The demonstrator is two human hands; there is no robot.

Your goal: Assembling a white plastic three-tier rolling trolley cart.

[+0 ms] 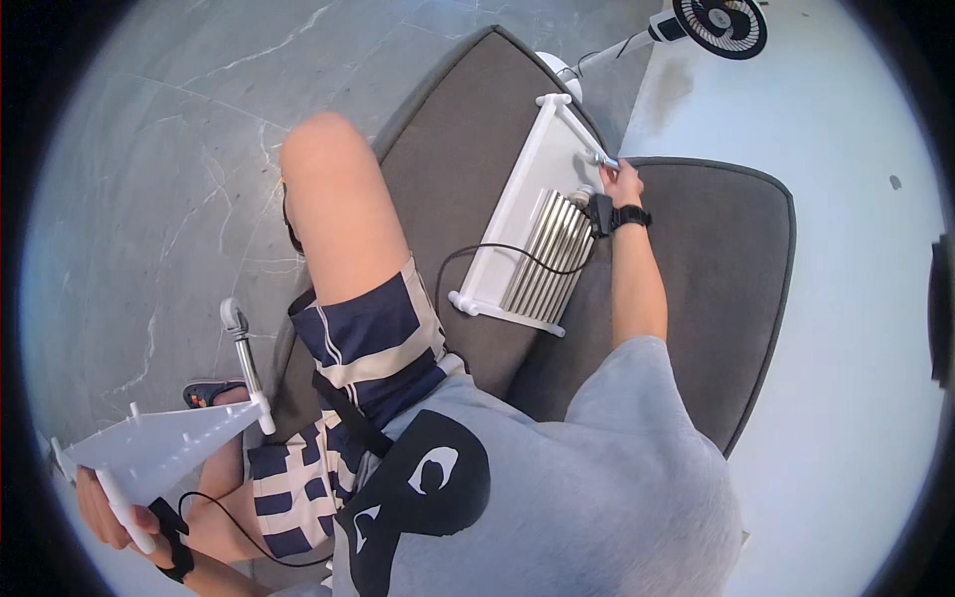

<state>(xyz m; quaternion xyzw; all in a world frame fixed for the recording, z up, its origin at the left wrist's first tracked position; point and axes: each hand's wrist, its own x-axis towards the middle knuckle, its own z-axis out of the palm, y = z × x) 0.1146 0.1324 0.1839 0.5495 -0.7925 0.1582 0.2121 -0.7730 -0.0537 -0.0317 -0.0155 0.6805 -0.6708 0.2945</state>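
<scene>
My left hand (107,512) grips the white edge bar of a plastic shelf panel (174,448), tilted over my lap's left side, with short pegs along it. From the panel's far corner a metal tube (247,363) sticks out, ending in a white caster wheel (234,316). On the sofa lies a second white shelf panel (507,219), holding a row of several shiny metal tubes (552,259). Over that panel's right edge, my right hand (623,185) closes on a small caster (603,159) with a shiny metal part. Its fingers partly hide it.
I sit on a dark grey sofa (438,129). A black cord (487,247) crosses the tubes. Behind the sofa stands a white fan with a black head (721,25). A pale wall (846,298) rises at the right; grey marbled floor (189,199) spreads to the left.
</scene>
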